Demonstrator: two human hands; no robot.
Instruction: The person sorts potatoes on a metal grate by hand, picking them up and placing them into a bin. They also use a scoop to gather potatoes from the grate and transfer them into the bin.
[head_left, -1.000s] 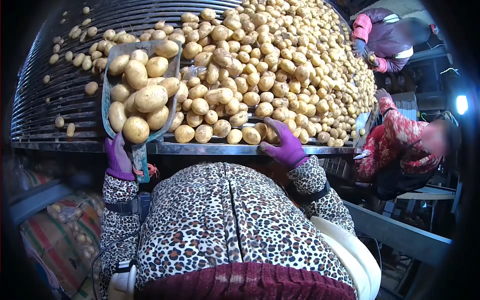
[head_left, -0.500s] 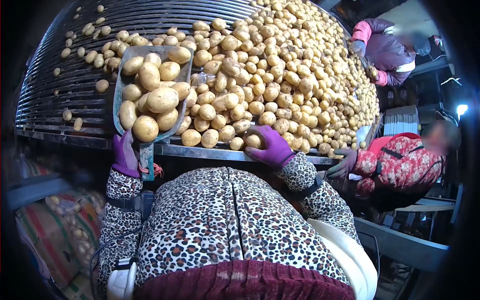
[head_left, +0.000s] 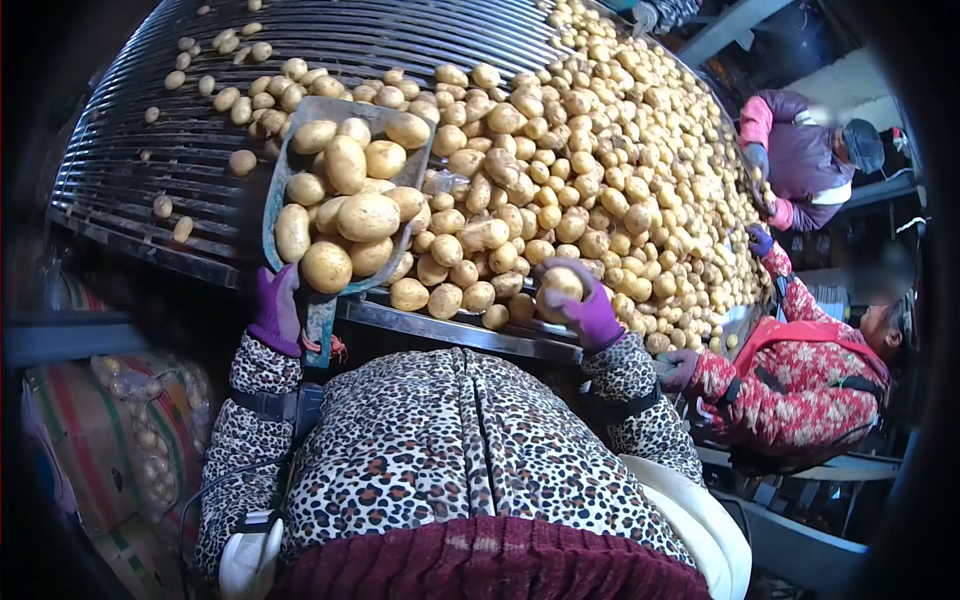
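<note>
My left hand [head_left: 277, 308], in a purple glove, is closed at the near left corner of a grey-green scoop [head_left: 275, 215], beside its green handle [head_left: 319, 330]. Several large potatoes [head_left: 368, 217] fill the scoop, which rests on the slatted metal table. To the right, my right hand [head_left: 592, 308], also in a purple glove, is wrapped round a potato [head_left: 561, 286] at the table's near edge. A broad heap of potatoes [head_left: 560, 170] lies just beyond it.
Loose potatoes lie on the metal slats [head_left: 380, 50] at the left. Two co-workers, one in a red patterned jacket [head_left: 810, 400] and one in a dark vest [head_left: 805, 160], are at the right side. Filled sacks [head_left: 85, 430] stand at the lower left.
My right hand has lifted slightly with the potato, which now shows more fully. The view has shifted, so table and scoop appear further right. The red-jacketed co-worker has stretched an arm towards the heap.
</note>
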